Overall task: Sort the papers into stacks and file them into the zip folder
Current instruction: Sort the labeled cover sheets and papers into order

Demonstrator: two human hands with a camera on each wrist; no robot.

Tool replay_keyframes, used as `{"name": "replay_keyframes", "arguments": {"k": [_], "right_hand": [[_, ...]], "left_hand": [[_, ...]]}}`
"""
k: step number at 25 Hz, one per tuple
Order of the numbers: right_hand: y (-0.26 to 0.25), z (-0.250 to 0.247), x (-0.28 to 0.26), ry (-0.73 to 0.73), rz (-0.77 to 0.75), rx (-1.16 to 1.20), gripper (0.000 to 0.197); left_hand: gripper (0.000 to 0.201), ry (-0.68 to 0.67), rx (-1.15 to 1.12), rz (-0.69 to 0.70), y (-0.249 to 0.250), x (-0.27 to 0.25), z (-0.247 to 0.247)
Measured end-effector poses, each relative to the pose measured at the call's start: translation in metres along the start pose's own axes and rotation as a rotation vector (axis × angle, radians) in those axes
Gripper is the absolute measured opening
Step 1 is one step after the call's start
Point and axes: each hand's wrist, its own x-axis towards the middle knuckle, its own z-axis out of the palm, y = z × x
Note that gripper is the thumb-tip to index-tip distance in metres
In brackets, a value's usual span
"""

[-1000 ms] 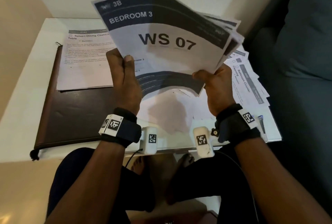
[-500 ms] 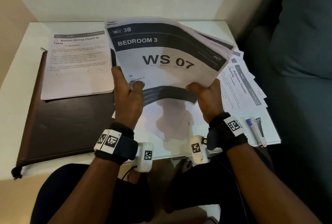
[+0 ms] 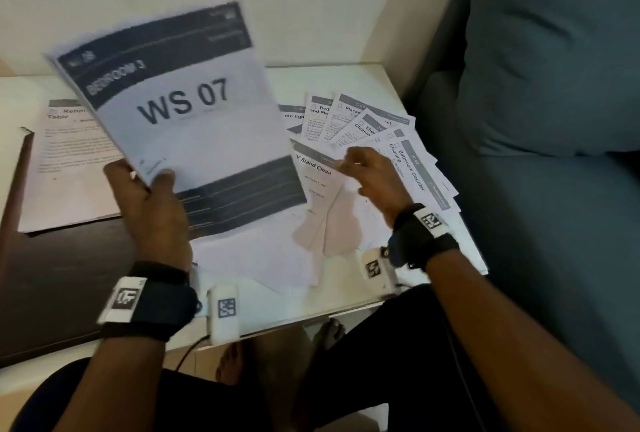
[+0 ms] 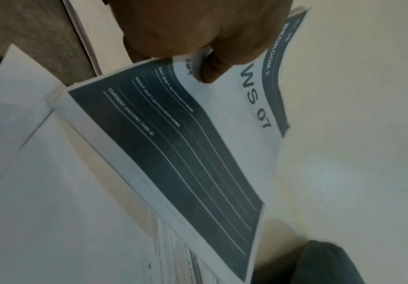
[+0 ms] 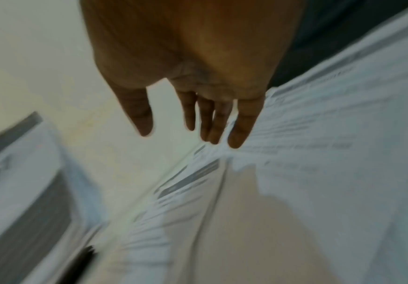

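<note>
Right hand [image 3: 372, 177] let go of the WS 07 stack [image 3: 187, 119] since 0.5 s back. Left of that stack, the brown zip folder [image 3: 62, 268] carries 1 sheet [image 3: 69, 168]. Left hand [image 3: 152, 209] pinches the stack's lower corner. Right of the stack, the right hand, fingers spread, hovers over fanned papers [image 3: 381, 126].

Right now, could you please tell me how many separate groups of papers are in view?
3: the WS 07 stack held up in the left hand; the pile on the dark folder; the fanned spread on the table's right side. Sheets underneath may be hidden.
</note>
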Motion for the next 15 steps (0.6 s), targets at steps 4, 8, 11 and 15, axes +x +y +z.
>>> {"name": "replay_keyframes", "arguments": {"k": [4, 8, 11, 15], "right_hand": [[0.042, -0.087, 0.049, 0.137, 0.309, -0.777, 0.109], [0.053, -0.1, 0.072, 0.082, 0.321, -0.919, 0.129], [0.049, -0.092, 0.083, 0.075, 0.34, -0.787, 0.144], [0.044, -0.083, 0.088, 0.048, 0.277, -0.612, 0.092]], "left_hand": [[0.042, 0.164, -0.084, -0.034, 0.0, 0.019, -0.019], [0.041, 0.23, -0.069, -0.084, 0.008, 0.026, -0.022], [0.036, 0.286, -0.03, -0.073, 0.006, 0.028, -0.023], [0.039, 0.321, -0.072, -0.103, 0.003, 0.036, -0.031]]}}
